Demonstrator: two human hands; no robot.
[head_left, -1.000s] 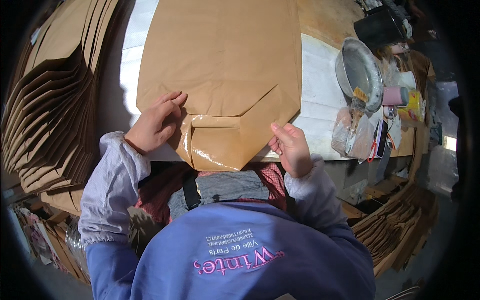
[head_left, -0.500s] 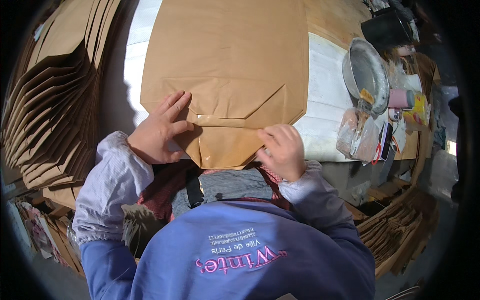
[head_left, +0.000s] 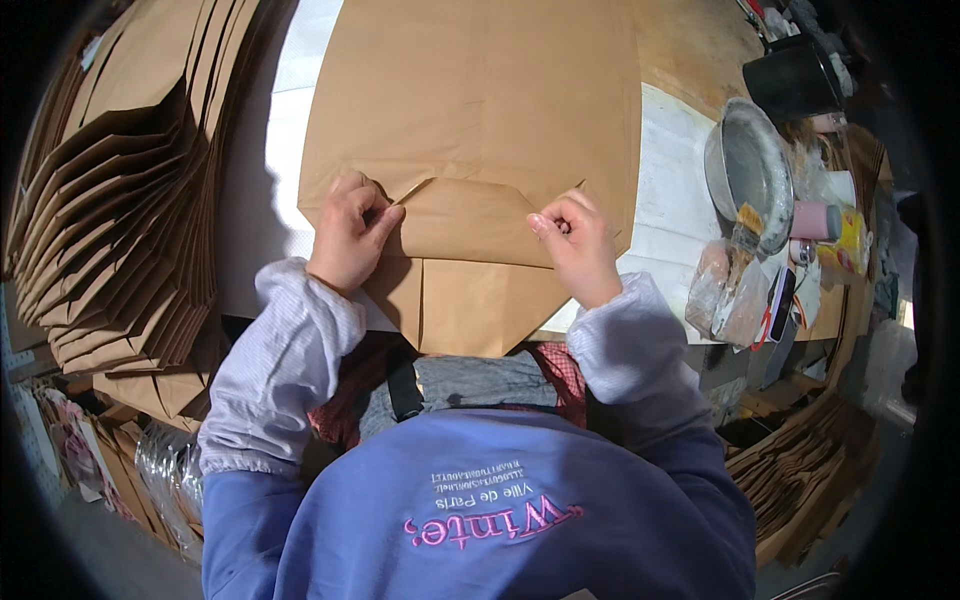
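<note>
A large brown paper bag (head_left: 470, 110) lies flat on the table in front of me, its folded end toward my body. Across that end a paper flap (head_left: 465, 220) stands partly raised, with slanted corners. My left hand (head_left: 350, 235) pinches the flap's left edge between thumb and fingers. On the other side, my right hand (head_left: 585, 250) is closed in a pinch at the flap's right edge. Below the hands, the lower flap (head_left: 480, 305) spreads toward my lap, past the table's near edge.
Folded brown paper bags (head_left: 110, 230) are stacked on the left. At right stand a metal basin (head_left: 735, 170), a brush (head_left: 747, 222), a pink cylinder (head_left: 815, 220) and a black container (head_left: 795, 78). Red-handled scissors (head_left: 763, 328) lie near the table edge, above more stacked brown paper (head_left: 800, 475).
Both hands have moved up the bag and pinch the flap's two sides. The upper flap, earlier lying flatter, is now lifted and folded toward me. The view has shifted slightly.
</note>
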